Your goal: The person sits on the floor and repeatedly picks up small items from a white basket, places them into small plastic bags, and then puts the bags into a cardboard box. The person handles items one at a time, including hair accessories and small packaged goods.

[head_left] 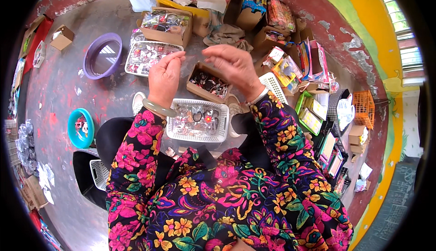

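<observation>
My left hand (164,77), with a pale bangle on its wrist, is raised in front of me with thumb and fingers pinched together. Whatever lies between those fingertips is too small to make out. To its right, my right hand (232,68) is held up with its fingers stretched loosely toward the left hand, and I see nothing in it. A gap separates the two hands. Below them, between my feet, a white plastic basket (196,136) holds small packaged trinkets. Just behind the right hand stands a cardboard box (200,92) of dark small pieces.
Farther off are a white basket (128,70) of packets and a cardboard carton (184,36). On the left stand a purple basin (89,56) and a teal basin (72,130). A green basket (300,102) and an orange crate (364,110) line the right wall.
</observation>
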`<state>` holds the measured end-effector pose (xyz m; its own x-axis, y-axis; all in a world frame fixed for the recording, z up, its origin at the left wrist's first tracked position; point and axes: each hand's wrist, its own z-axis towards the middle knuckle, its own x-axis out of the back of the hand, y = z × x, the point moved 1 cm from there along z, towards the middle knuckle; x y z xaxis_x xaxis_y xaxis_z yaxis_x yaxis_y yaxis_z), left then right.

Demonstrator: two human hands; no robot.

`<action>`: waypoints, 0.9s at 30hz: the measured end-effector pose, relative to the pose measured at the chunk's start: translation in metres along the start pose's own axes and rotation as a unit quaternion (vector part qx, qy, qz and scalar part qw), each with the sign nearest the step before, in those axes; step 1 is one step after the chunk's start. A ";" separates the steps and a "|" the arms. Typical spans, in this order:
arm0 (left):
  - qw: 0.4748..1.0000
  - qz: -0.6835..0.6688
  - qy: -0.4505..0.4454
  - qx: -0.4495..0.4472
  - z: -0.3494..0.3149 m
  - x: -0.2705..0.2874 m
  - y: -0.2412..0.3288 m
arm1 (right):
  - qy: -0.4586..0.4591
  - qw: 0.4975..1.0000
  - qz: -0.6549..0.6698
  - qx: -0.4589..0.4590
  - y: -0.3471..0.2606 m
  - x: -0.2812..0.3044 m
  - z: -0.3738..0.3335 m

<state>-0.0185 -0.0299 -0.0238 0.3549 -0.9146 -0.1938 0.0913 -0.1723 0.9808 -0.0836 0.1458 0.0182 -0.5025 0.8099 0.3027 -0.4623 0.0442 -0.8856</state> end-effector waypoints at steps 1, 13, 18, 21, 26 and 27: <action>1.000 -0.002 0.000 -0.001 -0.001 0.000 0.001 | 0.017 0.999 0.022 -0.043 0.010 0.005 0.001; 1.000 -0.009 -0.001 0.024 -0.006 -0.002 0.012 | -0.078 0.918 -0.337 -0.192 0.174 -0.006 -0.014; 0.998 -0.009 -0.014 0.063 -0.011 0.004 0.021 | -0.204 0.873 -0.347 -0.276 0.229 -0.039 -0.053; 0.997 -0.020 -0.009 0.078 -0.016 0.009 0.027 | -0.246 0.851 -0.361 -0.291 0.246 -0.055 -0.059; 0.995 -0.048 -0.005 0.084 -0.022 0.015 0.032 | -0.307 0.808 -0.391 -0.318 0.273 -0.071 -0.054; 0.995 -0.054 -0.011 0.085 -0.022 0.015 0.032 | -0.313 0.798 -0.397 -0.328 0.280 -0.071 -0.055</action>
<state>0.0104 -0.0411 0.0037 0.3316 -0.8946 -0.2994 -0.0317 -0.3278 0.9442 -0.1375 0.1328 -0.2704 -0.6023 -0.0688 0.7953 -0.4389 0.8607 -0.2579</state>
